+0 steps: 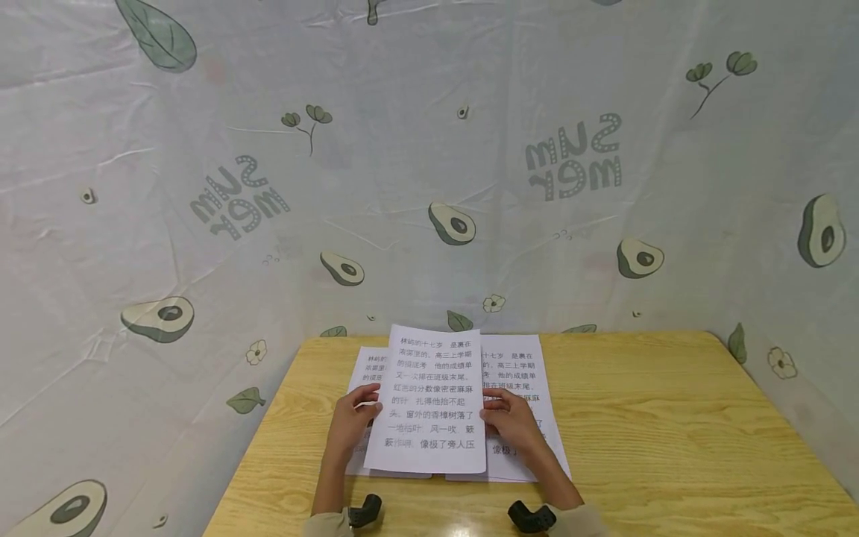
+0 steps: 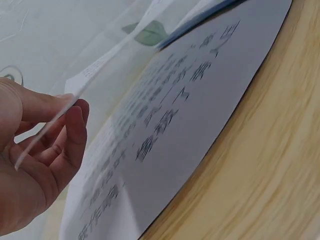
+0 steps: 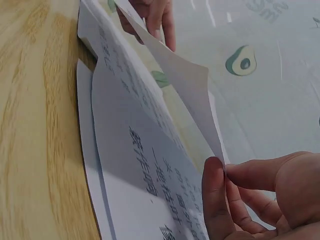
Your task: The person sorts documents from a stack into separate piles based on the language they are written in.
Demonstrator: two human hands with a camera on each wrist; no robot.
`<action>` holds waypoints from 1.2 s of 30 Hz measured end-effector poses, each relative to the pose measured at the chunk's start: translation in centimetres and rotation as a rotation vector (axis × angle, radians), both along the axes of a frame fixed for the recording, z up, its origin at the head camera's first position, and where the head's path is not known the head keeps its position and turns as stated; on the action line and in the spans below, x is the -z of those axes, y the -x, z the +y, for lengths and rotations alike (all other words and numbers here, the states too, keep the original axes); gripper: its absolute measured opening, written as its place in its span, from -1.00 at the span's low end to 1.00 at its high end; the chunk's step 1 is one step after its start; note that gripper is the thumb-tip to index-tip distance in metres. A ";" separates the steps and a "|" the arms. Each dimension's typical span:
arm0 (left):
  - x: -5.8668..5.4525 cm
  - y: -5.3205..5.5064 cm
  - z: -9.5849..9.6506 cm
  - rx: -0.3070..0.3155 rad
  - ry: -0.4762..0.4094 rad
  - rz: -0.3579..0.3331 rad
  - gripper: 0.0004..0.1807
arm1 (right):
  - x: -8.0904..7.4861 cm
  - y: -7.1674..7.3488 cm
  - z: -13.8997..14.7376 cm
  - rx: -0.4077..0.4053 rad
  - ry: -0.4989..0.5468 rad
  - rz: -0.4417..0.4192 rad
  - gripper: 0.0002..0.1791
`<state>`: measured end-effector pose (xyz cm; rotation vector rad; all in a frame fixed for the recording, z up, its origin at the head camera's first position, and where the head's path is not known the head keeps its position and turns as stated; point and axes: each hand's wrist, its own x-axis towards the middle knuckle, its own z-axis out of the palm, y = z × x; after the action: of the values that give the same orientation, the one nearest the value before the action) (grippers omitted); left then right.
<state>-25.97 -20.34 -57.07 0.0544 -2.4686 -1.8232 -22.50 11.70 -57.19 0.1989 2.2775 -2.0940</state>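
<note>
Avocado-print backdrop (image 1: 403,164) behind a wood-grain table (image 1: 644,432); lettering on the cloth reads mirrored. Printed sheet (image 1: 429,403) held up off the table, in front of and partly covering two lots of paper lying below: left-hand paper (image 1: 367,361) and right-hand paper (image 1: 513,365), the latter showing at least two offset edges in the right wrist view. Left hand (image 1: 352,418): thumb and fingers pinch the sheet's left edge. Right hand (image 1: 510,421): thumb and fingertips pinch its right edge. Sheet therefore spans the gap between the hands, text upright in the head view, bowed in the right wrist view. Black wrist fittings (image 1: 365,512) noted at both sleeves (image 1: 580,520).
</note>
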 end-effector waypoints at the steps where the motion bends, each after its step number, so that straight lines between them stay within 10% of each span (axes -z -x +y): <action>1: 0.0 0.1 -0.3 -0.007 0.003 -0.006 -0.57 | 0.0 0.0 -0.4 0.001 -0.001 0.001 -0.50; 23: 0.3 0.3 -7.3 -0.048 0.085 -0.043 -0.59 | 0.6 1.0 -7.3 -0.092 0.005 0.044 -0.48; 36: 1.1 0.8 -7.9 -0.119 0.098 -0.094 -0.60 | 1.3 1.7 -8.6 -0.084 -0.042 0.092 -0.50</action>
<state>-26.81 -28.26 -58.21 0.2816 -2.5523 -1.6871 -24.21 3.14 -58.46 0.0073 2.3380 -2.0569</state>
